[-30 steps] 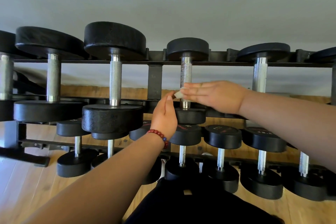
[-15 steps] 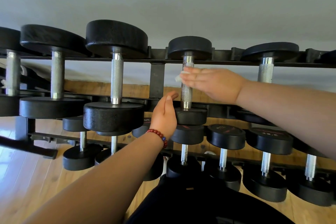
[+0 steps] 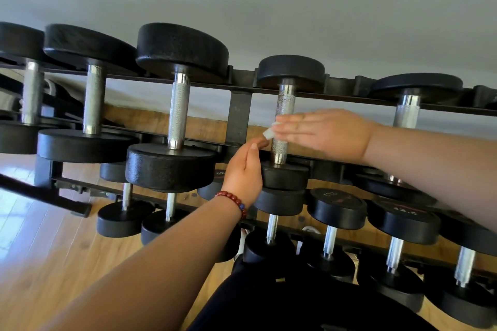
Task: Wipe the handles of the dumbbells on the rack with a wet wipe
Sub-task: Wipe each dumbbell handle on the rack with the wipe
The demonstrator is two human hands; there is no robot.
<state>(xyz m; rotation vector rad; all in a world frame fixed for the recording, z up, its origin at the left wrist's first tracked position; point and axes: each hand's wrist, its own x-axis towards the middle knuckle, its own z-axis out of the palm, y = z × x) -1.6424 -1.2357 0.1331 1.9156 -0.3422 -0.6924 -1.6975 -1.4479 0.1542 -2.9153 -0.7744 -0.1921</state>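
A person is looking down at a two-tier dumbbell rack [image 3: 239, 115] standing on a wooden floor. Their right hand [image 3: 325, 130], reaching in from the right, is pressing a small white wet wipe [image 3: 269, 133] against the knurled steel handle [image 3: 285, 105] of the upper-tier dumbbell just right of the rack's upright post. The fingers are lying straight and together, flat across the handle, not curled round it. Only a corner of the wipe is showing past the fingertips.

Half a second ago this hand was sitting higher on the bar, toward its far end. Now it is sliding back toward the near end, so the wiping is running lengthwise, back and forth.

The left hand [image 3: 246, 172], wearing a red bead bracelet [image 3: 234, 200], is staying beside the dumbbell's near weight head [image 3: 289, 176], fingers straight and together, seemingly steadying it.

This handle looks to be mid-wipe. Whether the other handles are already wiped cannot be told.
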